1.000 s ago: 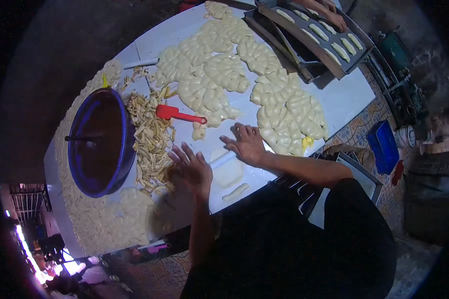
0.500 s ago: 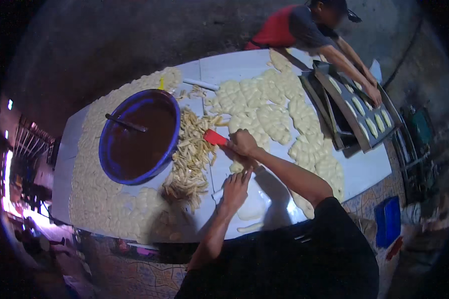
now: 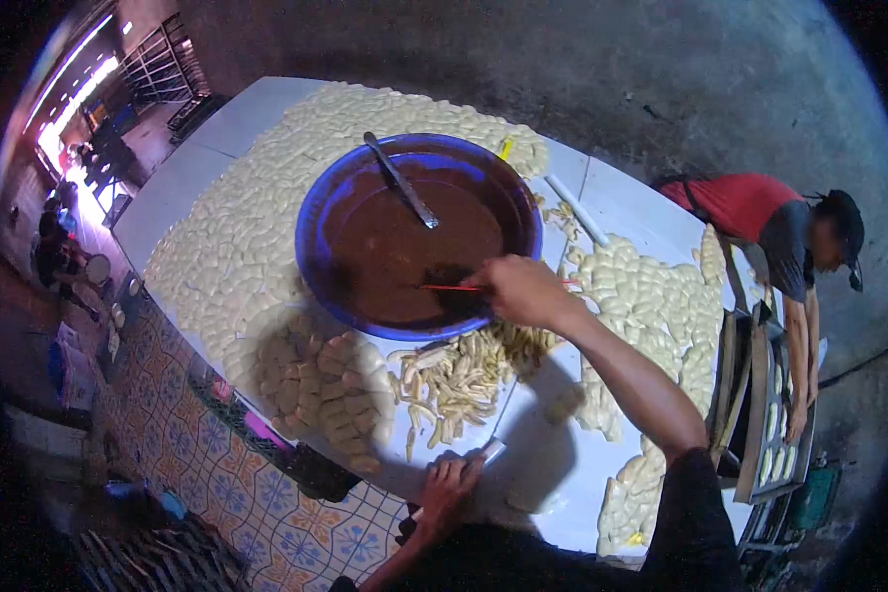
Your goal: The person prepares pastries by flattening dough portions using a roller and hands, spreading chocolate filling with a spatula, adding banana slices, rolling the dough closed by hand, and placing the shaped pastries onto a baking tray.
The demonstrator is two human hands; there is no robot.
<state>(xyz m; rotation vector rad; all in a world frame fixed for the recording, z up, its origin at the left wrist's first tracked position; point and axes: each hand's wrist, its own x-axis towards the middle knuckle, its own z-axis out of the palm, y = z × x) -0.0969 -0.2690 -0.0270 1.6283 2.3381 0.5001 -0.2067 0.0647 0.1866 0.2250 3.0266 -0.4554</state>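
Observation:
My right hand [image 3: 525, 291] is closed round the handle of a red spatula [image 3: 452, 287], seen nearly edge-on. It hangs over the brown paste [image 3: 395, 257] inside a large blue basin [image 3: 311, 212]; whether the blade touches the paste I cannot tell. A metal utensil with a long handle [image 3: 401, 180] leans in the same basin. Near the table's front edge, my left hand [image 3: 449, 491] lies over a white rod [image 3: 492, 451], fingers curled on it. Between the hands and the basin sits a heap of pale yellow-brown strips [image 3: 454, 380].
Shaped pale dough pieces [image 3: 237, 217] cover much of the white table [image 3: 183, 197], with more dough [image 3: 651, 296] at the right. A second white rod [image 3: 576, 209] lies behind the basin. At the right, a co-worker [image 3: 750, 207] reaches over stacked metal trays [image 3: 757, 400] holding dough pieces.
My right hand has carried the red spatula from beside the strips leftward over the basin. My left hand has drawn back toward the table edge. The view has turned left.

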